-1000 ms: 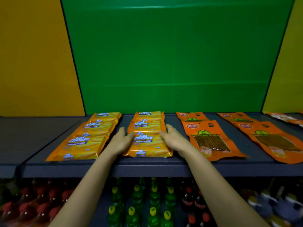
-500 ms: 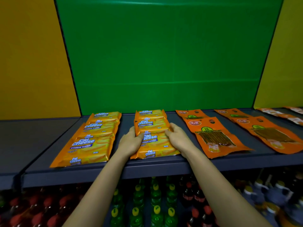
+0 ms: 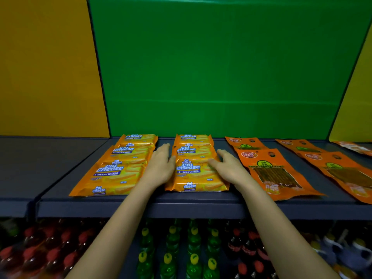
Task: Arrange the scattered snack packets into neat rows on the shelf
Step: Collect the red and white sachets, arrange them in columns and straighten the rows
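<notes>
A row of orange Cal Cheese wafer packets (image 3: 191, 174) lies overlapped front to back in the middle of the dark shelf (image 3: 181, 208). My left hand (image 3: 161, 166) rests flat against the row's left side, fingers pointing back. My right hand (image 3: 229, 168) presses the right side, its thumb lying on the front packet. Neither hand is closed around a packet. A second Cal Cheese row (image 3: 116, 170) lies just to the left, slightly slanted. Right of my hands are two rows of flat orange pouches (image 3: 271, 174) with clear windows.
A green back panel (image 3: 221, 77) closes the shelf behind, with yellow panels either side. More orange pouches (image 3: 342, 174) reach the far right. Below the shelf stand red-capped bottles (image 3: 40, 254), green bottles with yellow caps (image 3: 193, 258) and dark cola bottles (image 3: 247, 248).
Both hands have slid further back along the sides of the middle Cal Cheese row, and the row lies straighter. The other rows have not moved.
</notes>
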Demonstrator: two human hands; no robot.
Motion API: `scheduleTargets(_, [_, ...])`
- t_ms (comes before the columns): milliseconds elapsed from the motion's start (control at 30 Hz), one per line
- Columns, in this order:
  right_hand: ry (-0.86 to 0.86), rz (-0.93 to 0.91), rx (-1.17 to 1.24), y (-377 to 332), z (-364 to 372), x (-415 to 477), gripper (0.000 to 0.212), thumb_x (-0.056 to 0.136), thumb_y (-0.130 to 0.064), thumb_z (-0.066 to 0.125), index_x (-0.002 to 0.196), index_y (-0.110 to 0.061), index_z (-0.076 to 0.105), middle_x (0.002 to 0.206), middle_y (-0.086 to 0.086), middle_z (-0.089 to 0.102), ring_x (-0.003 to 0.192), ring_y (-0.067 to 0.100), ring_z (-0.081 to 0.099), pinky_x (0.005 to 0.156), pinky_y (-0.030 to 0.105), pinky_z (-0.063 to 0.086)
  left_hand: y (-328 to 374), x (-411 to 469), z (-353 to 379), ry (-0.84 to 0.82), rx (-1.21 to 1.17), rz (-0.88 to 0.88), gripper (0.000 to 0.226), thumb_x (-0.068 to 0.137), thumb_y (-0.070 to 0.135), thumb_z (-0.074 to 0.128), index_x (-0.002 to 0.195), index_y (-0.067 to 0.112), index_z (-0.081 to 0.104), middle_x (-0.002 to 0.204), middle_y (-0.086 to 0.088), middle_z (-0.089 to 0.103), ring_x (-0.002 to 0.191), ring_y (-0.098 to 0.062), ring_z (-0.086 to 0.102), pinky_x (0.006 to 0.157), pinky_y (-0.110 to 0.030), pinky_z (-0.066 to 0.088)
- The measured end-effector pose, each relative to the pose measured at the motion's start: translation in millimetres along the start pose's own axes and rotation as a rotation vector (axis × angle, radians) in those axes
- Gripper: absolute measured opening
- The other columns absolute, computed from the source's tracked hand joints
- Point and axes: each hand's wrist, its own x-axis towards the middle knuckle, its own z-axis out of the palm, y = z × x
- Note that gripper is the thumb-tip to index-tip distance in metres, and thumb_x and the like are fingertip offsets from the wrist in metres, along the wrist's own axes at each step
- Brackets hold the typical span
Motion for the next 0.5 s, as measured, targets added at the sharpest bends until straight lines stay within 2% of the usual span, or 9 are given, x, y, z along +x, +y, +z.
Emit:
scheduleTargets(33, [0.015,-0.023,-0.015,-2.4,-0.9,0.1,0.051,0.096,-0.024,0.047,0.143,-0.008,0.034,0.154,0.01,0.026,0.143,0.022,0.023,0.114,0.03,0.019,-3.1,-0.6,-7.7,0.03,0.016,0.026,0.048,0.097,0.015,0.041,0.142,0.003,0.03,0.151,-0.012,0.031,0.14,-0.023,0.028,0.111,-0.027,0.021])
scheduleTargets(100, [0.052,-0.075,-0.021,-9.6,-0.3,-0.6,0.052,0.095,-0.024,0.048,0.144,-0.01,0.033,0.153,0.007,0.029,0.141,0.021,0.027,0.113,0.029,0.021,-13.7,-1.9,-26.4,0.071,0.051,0.04,0.043,0.097,0.016,0.042,0.138,0.005,0.038,0.146,-0.012,0.039,0.136,-0.024,0.033,0.108,-0.027,0.024])
scheduleTargets(267, [-0.003,-0.195,0.031,-51.2,26.0,-3.5,0.048,0.096,-0.02,0.046,0.143,-0.013,0.037,0.149,0.004,0.038,0.137,0.018,0.036,0.11,0.028,0.027,-60.5,-11.9,-82.2,0.114,0.043,-0.072,0.044,0.096,0.021,0.045,0.137,0.006,0.041,0.142,-0.012,0.045,0.131,-0.026,0.041,0.103,-0.03,0.031])
scheduleTargets(367, [-0.06,-0.244,0.06,-81.9,58.0,-5.0,0.048,0.096,-0.016,0.045,0.142,-0.006,0.035,0.149,0.009,0.037,0.137,0.021,0.035,0.111,0.027,0.025,-96.8,-21.6,-106.0,0.05,-0.045,-0.194,0.05,0.095,0.031,0.046,0.14,0.011,0.037,0.145,-0.009,0.041,0.131,-0.025,0.041,0.103,-0.033,0.032])
scheduleTargets(433, [-0.115,-0.236,0.071,-95.9,82.2,-5.6,0.046,0.097,-0.014,0.043,0.14,0.001,0.035,0.149,0.015,0.036,0.138,0.025,0.032,0.106,0.023,0.022,-117.0,-26.5,-113.0,-0.034,-0.105,-0.239,0.059,0.093,0.038,0.048,0.144,0.015,0.03,0.15,-0.005,0.034,0.133,-0.021,0.039,0.105,-0.032,0.03])
scheduleTargets(500, [-0.152,-0.211,0.051,-104.3,105.8,-6.2,0.048,0.1,-0.019,0.038,0.143,-0.001,0.029,0.153,0.015,0.026,0.142,0.024,0.025,0.102,0.02,0.018,-128.3,-30.4,-114.1,-0.095,-0.158,-0.243,0.063,0.092,0.041,0.048,0.146,0.017,0.025,0.15,-0.002,0.034,0.124,-0.018,0.044,0.1,-0.028,0.031])
